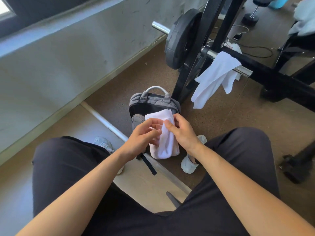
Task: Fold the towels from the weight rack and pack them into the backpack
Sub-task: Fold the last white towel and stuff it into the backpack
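A folded white towel (pixel 166 142) hangs between my knees, just above the open grey backpack (pixel 153 103) that stands on the floor. My left hand (pixel 143 135) grips the towel's left side with its fingers curled on the cloth. Against the towel's right edge, my right hand (pixel 183 132) pinches it with thumb and fingers. A second white towel (pixel 214 79) is draped, unfolded, over a chrome peg (pixel 243 71) of the black weight rack (pixel 206 48) to the upper right.
A black weight plate (pixel 180 40) hangs on the rack above the backpack. A white bar (pixel 105 122) lies on the floor beside the bag. My legs and white shoes (pixel 188 165) flank the bag. A dumbbell (pixel 251 17), cables and pale cloth (pixel 305 19) sit at the far right.
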Demonstrator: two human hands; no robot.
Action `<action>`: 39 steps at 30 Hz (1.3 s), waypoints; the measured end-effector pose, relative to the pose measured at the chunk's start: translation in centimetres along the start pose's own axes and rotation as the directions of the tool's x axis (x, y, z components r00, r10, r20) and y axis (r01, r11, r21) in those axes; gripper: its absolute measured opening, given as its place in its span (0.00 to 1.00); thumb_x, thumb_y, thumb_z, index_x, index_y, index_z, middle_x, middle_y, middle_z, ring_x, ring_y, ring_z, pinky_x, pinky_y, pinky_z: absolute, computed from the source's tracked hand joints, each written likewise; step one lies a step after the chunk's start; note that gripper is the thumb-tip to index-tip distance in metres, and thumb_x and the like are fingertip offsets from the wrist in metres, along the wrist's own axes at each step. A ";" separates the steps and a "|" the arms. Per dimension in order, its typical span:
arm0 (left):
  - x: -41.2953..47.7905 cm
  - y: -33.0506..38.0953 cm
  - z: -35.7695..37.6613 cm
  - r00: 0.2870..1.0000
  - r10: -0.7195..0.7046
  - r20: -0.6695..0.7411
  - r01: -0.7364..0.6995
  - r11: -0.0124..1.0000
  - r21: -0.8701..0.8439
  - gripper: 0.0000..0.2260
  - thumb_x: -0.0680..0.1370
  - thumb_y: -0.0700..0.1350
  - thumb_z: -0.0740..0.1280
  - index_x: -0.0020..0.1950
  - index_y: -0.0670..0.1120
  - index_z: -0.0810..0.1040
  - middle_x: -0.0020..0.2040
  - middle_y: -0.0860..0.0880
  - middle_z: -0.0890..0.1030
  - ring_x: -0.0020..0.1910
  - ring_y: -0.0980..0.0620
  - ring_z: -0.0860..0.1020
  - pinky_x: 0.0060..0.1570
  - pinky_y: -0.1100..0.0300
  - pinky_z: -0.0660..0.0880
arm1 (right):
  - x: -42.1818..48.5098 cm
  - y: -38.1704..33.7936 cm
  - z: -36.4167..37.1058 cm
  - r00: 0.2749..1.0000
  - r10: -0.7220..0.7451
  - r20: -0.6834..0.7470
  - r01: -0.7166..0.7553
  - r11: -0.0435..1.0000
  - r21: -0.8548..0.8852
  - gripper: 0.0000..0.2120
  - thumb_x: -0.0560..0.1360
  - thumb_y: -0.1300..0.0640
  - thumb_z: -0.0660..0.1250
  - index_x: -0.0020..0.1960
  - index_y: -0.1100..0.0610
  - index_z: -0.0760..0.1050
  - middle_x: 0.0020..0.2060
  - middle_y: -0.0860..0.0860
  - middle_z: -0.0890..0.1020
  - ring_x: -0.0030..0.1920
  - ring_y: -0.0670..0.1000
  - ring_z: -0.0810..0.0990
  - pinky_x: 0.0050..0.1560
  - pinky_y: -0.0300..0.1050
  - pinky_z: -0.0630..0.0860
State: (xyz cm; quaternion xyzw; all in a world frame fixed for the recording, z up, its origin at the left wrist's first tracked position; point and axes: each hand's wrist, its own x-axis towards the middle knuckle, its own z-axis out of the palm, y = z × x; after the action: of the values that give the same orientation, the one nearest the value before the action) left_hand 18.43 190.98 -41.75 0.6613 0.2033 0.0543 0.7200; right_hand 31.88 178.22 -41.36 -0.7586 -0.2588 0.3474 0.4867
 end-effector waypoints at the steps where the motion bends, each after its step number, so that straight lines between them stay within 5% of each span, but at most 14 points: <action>1: 0.0 0.0 0.0 1.000 0.001 -0.019 -0.001 1.000 -0.001 0.13 0.77 0.44 0.68 0.61 0.44 0.78 0.50 0.44 0.79 0.45 0.48 0.81 0.44 0.57 0.79 | 0.0 0.0 0.0 1.000 0.002 -0.002 -0.002 0.999 0.033 0.15 0.81 0.46 0.66 0.59 0.56 0.75 0.52 0.55 0.83 0.53 0.54 0.84 0.57 0.58 0.81; 7: 0.6 -0.9 0.3 0.981 0.081 -0.176 -0.035 0.967 0.252 0.07 0.79 0.44 0.73 0.45 0.47 0.76 0.40 0.50 0.79 0.35 0.54 0.79 0.34 0.60 0.75 | -0.2 0.1 0.3 1.000 -0.002 0.019 0.000 0.997 0.074 0.14 0.82 0.50 0.64 0.59 0.61 0.76 0.52 0.60 0.83 0.54 0.60 0.82 0.57 0.60 0.80; 15: 0.5 -1.3 0.0 0.811 0.071 -0.580 -0.077 0.997 0.014 0.05 0.77 0.45 0.64 0.43 0.48 0.70 0.40 0.50 0.71 0.37 0.53 0.70 0.33 0.59 0.70 | 0.4 0.6 -0.2 0.994 -0.046 -0.100 0.031 0.988 -0.150 0.15 0.82 0.45 0.64 0.52 0.59 0.75 0.46 0.59 0.81 0.48 0.60 0.80 0.50 0.64 0.79; 21: 0.5 -1.0 1.5 0.963 0.108 -0.247 -0.104 0.994 0.026 0.05 0.82 0.45 0.65 0.50 0.45 0.77 0.43 0.48 0.77 0.42 0.52 0.77 0.41 0.57 0.78 | -0.1 0.3 0.9 0.999 -0.041 -0.006 0.041 0.997 -0.058 0.19 0.81 0.42 0.62 0.55 0.58 0.75 0.48 0.60 0.82 0.50 0.61 0.82 0.52 0.65 0.80; 26: 0.2 -0.2 0.3 0.995 0.059 -0.079 -0.060 0.998 -0.004 0.15 0.82 0.35 0.58 0.56 0.40 0.85 0.51 0.44 0.86 0.53 0.48 0.82 0.56 0.57 0.80 | -0.4 0.2 0.0 0.990 0.038 0.135 -0.049 0.996 0.080 0.19 0.75 0.49 0.74 0.61 0.50 0.72 0.53 0.47 0.82 0.53 0.41 0.82 0.52 0.38 0.81; 29: 0.1 0.3 0.1 0.992 0.020 -0.126 -0.038 0.990 -0.139 0.18 0.79 0.27 0.56 0.57 0.35 0.84 0.54 0.38 0.86 0.52 0.44 0.84 0.55 0.55 0.81 | -0.1 0.2 -0.5 0.988 0.062 0.139 -0.077 0.992 0.102 0.20 0.75 0.58 0.74 0.64 0.53 0.72 0.54 0.49 0.82 0.53 0.44 0.83 0.49 0.38 0.81; 31: 0.4 0.1 -0.3 0.948 0.004 -0.317 -0.065 0.981 -0.183 0.17 0.77 0.27 0.59 0.56 0.39 0.83 0.47 0.41 0.86 0.44 0.46 0.83 0.45 0.57 0.80 | 0.1 -0.1 -0.9 0.980 0.106 0.167 -0.149 0.951 0.271 0.20 0.77 0.65 0.70 0.68 0.59 0.71 0.59 0.59 0.82 0.59 0.57 0.83 0.58 0.50 0.81; 33: 1.0 -0.7 -1.3 0.860 -0.019 -0.511 -0.061 0.988 -0.140 0.12 0.75 0.34 0.66 0.56 0.43 0.82 0.43 0.47 0.83 0.40 0.50 0.78 0.40 0.58 0.76 | 0.2 -0.3 -1.5 0.969 0.140 0.204 -0.218 0.873 0.437 0.21 0.78 0.68 0.66 0.70 0.61 0.71 0.63 0.64 0.80 0.62 0.63 0.80 0.64 0.60 0.77; 35: 1.2 -0.9 -2.2 0.843 -0.087 -0.531 0.025 0.992 -0.123 0.16 0.73 0.47 0.72 0.57 0.42 0.79 0.42 0.51 0.79 0.43 0.50 0.76 0.41 0.58 0.74 | 0.2 -0.6 -2.1 0.957 0.136 0.255 -0.259 0.794 0.550 0.20 0.79 0.67 0.64 0.70 0.57 0.73 0.62 0.60 0.81 0.62 0.61 0.82 0.61 0.57 0.80; 39: 0.4 0.3 -2.2 0.955 -0.296 -0.036 0.274 0.919 -0.285 0.23 0.82 0.61 0.61 0.64 0.44 0.80 0.49 0.48 0.86 0.45 0.49 0.84 0.41 0.60 0.78 | 0.4 -0.8 -2.8 0.947 0.130 0.295 -0.295 0.719 0.630 0.18 0.80 0.64 0.64 0.68 0.53 0.75 0.60 0.55 0.84 0.59 0.56 0.84 0.56 0.53 0.82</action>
State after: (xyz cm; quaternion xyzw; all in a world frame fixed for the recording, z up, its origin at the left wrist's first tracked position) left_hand 18.00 193.18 -41.67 0.5147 0.3158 0.0027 0.7971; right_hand 34.27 177.29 -39.92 -0.5137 -0.0827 0.5559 0.6483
